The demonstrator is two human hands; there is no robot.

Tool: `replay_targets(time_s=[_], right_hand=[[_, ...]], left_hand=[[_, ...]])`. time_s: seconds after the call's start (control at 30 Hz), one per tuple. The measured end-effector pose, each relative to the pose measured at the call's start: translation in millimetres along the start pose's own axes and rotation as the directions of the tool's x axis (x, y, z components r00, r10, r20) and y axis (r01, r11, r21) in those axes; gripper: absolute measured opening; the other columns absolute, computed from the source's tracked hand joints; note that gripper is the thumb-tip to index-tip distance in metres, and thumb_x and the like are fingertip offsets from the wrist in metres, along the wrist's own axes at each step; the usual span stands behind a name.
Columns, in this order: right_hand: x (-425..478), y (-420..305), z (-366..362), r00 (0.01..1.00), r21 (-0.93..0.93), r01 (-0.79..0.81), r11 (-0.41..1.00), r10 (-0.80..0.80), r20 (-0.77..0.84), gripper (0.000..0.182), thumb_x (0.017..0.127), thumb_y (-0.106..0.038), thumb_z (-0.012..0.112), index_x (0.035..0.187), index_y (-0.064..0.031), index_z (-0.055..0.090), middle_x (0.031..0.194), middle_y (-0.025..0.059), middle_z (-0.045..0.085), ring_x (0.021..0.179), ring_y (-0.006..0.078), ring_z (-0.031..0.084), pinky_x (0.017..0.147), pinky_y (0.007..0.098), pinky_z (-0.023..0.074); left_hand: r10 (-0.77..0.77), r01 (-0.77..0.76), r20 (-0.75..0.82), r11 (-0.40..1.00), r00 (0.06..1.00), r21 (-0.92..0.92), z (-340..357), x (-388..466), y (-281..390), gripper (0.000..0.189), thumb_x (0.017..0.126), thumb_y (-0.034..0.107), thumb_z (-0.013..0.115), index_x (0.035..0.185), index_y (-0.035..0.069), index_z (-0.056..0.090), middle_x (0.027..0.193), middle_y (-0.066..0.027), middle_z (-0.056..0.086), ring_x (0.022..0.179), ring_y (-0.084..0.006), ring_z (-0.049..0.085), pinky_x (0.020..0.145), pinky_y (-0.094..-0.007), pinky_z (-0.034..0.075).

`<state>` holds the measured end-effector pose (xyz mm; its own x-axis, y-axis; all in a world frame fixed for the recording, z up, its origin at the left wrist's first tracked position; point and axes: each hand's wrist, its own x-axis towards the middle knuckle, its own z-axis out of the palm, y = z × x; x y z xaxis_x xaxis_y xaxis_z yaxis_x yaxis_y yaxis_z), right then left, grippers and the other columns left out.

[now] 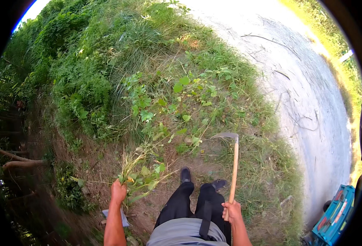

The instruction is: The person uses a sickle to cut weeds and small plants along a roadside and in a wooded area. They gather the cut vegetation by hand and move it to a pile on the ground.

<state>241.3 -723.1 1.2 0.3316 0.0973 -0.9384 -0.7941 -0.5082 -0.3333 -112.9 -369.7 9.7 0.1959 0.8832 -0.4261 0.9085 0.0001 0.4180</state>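
My left hand (119, 191) is closed around a bundle of cut weeds (141, 175), with dry stalks and green leaves sticking out ahead and to the right. In my right hand (232, 211) is the lower end of a sickle's wooden handle (234, 172). The curved metal sickle blade (227, 135) points left, over the grass beyond my feet. Leafy vines (181, 87) and grass spread over the ground in front of me.
Dense shrubs (82, 77) rise along the left, above a bare earth slope with a tree trunk (22, 163). A pale road (310, 123) with scattered twigs curves along the right. At lower right stands a teal vehicle (334, 212). A whitish object (124, 218) lies behind my left forearm.
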Motion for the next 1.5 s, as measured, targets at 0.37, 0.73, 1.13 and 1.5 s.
replay_targets(time_s=[0.37,0.73,1.13,1.5], right_hand=[[95.3,-12.4,71.5,0.995,-0.497,0.034,0.867,0.017,0.096,0.017,0.079,-0.001,0.066,0.085,0.0007,0.050,0.056,0.0068,0.051,0.040,0.0160,0.050,0.032,0.0330,0.0414],[46.5,63.6,-185.0,0.907,-0.907,0.085,0.413,-0.410,-0.102,0.023,0.068,-0.007,0.071,0.079,0.0049,0.054,0.058,0.0162,0.057,0.051,0.0297,0.061,0.047,0.0431,0.0470],[43.7,-32.9,-76.5,0.973,-0.837,0.229,0.497,-0.145,0.180,0.022,0.069,-0.003,0.071,0.076,0.0061,0.052,0.052,0.0123,0.053,0.037,0.0223,0.052,0.033,0.0365,0.0395],[-16.7,-23.9,85.6,0.841,-0.838,0.535,-0.106,-0.025,0.540,0.028,0.080,-0.018,0.057,0.100,0.0008,0.065,0.065,0.0170,0.063,0.056,0.0274,0.063,0.050,0.0422,0.0490]], left_hand=[[0.038,-0.042,-0.023,0.979,0.999,-0.197,-16.3,-24.9,21.9,0.019,0.085,0.005,0.052,0.101,-0.001,0.060,0.080,-0.0195,0.062,0.070,-0.0272,0.058,0.067,-0.0364,0.046],[-0.113,0.109,-0.252,0.994,0.961,-0.029,-6.3,-70.8,-23.0,0.017,0.085,0.007,0.058,0.099,-0.003,0.058,0.081,-0.0256,0.062,0.079,-0.0450,0.061,0.067,-0.0466,0.047],[-0.485,0.342,-0.558,0.874,0.673,-0.346,-64.5,-175.6,-96.4,0.018,0.084,0.006,0.060,0.101,-0.001,0.061,0.082,-0.0201,0.065,0.076,-0.0362,0.063,0.068,-0.0433,0.046],[-0.662,0.442,-0.493,0.746,0.564,-0.498,-44.9,-226.0,-203.3,0.026,0.081,0.009,0.063,0.105,-0.002,0.062,0.088,-0.0231,0.066,0.085,-0.0405,0.064,0.075,-0.0439,0.049]])
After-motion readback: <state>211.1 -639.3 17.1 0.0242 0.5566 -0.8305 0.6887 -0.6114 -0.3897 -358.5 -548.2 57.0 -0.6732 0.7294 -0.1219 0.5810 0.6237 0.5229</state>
